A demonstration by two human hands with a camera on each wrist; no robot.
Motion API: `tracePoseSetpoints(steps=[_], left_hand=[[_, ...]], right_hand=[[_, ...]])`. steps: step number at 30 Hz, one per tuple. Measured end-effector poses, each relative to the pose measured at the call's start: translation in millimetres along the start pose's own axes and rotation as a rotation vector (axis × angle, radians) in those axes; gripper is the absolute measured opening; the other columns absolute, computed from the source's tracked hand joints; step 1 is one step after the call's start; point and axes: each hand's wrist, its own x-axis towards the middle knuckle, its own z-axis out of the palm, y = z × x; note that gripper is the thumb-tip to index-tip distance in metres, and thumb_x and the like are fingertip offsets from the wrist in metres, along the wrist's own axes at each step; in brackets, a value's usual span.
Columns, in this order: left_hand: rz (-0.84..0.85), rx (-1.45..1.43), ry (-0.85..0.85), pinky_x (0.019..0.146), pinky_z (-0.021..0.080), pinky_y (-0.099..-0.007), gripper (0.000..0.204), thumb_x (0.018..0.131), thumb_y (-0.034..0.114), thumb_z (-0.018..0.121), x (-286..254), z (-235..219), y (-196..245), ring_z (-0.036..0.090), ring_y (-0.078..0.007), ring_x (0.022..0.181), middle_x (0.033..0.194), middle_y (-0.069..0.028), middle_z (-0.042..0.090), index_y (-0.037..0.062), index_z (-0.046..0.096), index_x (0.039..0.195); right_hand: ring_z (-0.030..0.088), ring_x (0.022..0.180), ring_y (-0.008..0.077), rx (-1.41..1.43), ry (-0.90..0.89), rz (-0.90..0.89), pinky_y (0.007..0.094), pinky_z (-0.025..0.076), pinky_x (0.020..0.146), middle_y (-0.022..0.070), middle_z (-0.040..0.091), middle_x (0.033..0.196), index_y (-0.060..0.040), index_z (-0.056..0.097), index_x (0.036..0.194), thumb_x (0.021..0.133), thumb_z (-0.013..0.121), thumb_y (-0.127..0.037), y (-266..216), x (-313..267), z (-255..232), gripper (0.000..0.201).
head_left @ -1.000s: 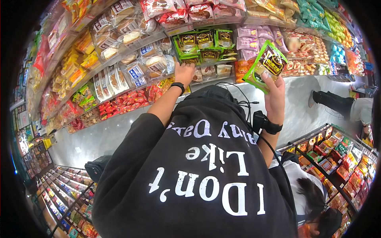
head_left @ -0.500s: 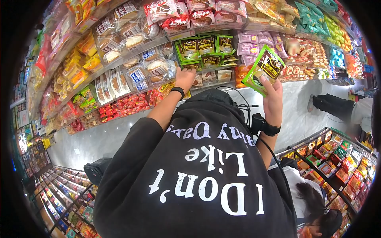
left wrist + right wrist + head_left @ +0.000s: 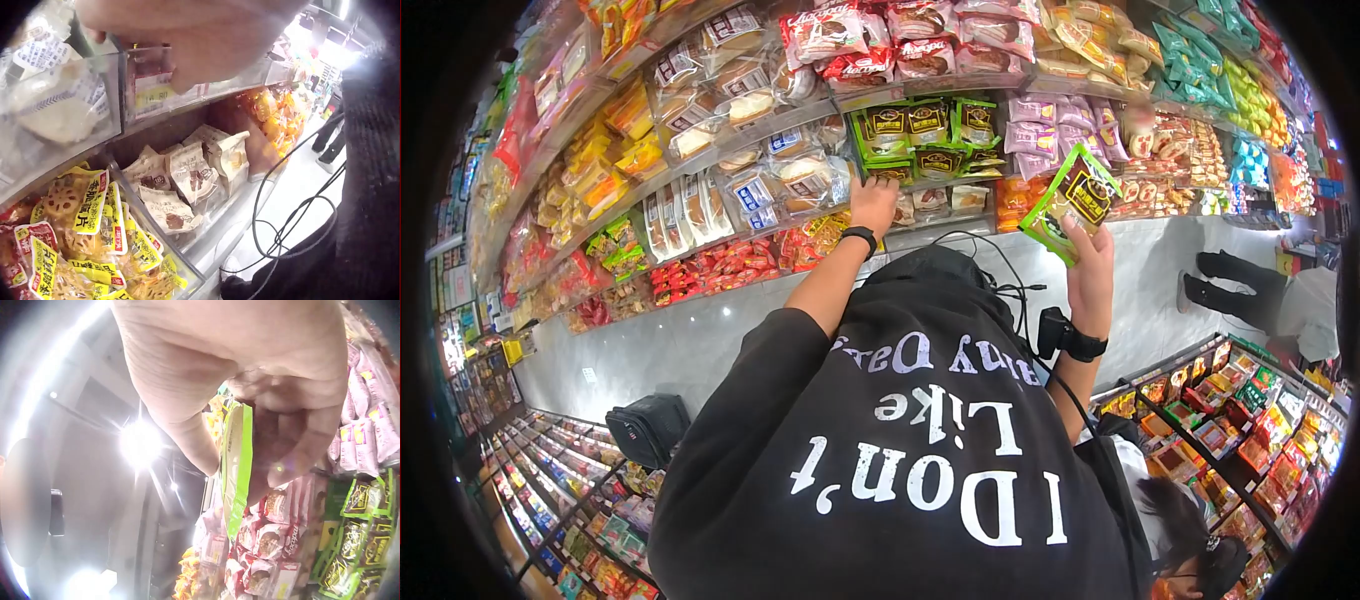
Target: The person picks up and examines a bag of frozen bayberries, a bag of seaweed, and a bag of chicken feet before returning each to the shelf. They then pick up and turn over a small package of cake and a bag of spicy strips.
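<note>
A green snack packet with a dark label (image 3: 1088,193) is pinched upright between thumb and fingers of my right hand (image 3: 1090,275). From the right wrist view, the same packet (image 3: 237,469) appears edge-on below the right hand (image 3: 250,381). My left hand (image 3: 873,208) rests at the front edge of a shelf compartment holding similar green packets (image 3: 885,133), its fingertips partly hidden there. In the left wrist view the left hand (image 3: 206,34) lies over the clear shelf front, its thumb hanging before a price label (image 3: 155,95); no held item shows.
Stocked shelves curve above, with red-white packets (image 3: 855,68) and purple packets (image 3: 1032,138). Below the left hand are paper-like packets (image 3: 192,175) and yellow-labelled bags (image 3: 94,206). Loose cables (image 3: 1010,290) hang by the torso. Another person (image 3: 1245,290) stands right; a second is lower right.
The shelves have shifted slightly right and down in the head view. My left hand stays at the same compartment edge, and my right hand still holds the packet.
</note>
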Motion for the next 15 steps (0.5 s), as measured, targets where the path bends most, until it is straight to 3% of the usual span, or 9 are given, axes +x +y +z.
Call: tracePoseSetpoints(steps=[4, 15], left_hand=[[-0.083, -0.145, -0.103, 0.085, 0.038, -0.0449, 0.014, 0.085, 0.023, 0.064, 5, -8, -2, 0.063, -0.028, 0.09, 0.085, -0.009, 0.069, 0.0099, 0.067, 0.089], [-0.051, -0.293, -0.345, 0.084, 0.047, -0.0501, 0.028, 0.082, 0.028, 0.064, 5, -39, -9, 0.064, -0.0349, 0.098, 0.098, -0.0178, 0.069, 0.0034, 0.067, 0.096]], right_hand=[[0.065, 0.098, 0.0158, -0.024, -0.041, 0.036, 0.031, 0.052, 0.081, 0.0088, 0.066, 0.114, 0.0007, 0.056, 0.121, 0.094, 0.062, -0.011, -5, -1, 7, 0.03], [0.065, 0.103, 0.0195, -0.015, -0.081, -0.01, 0.0355, 0.053, 0.086, 0.0104, 0.065, 0.115, 0.0006, 0.053, 0.124, 0.094, 0.061, -0.007, 4, 9, 13, 0.032]])
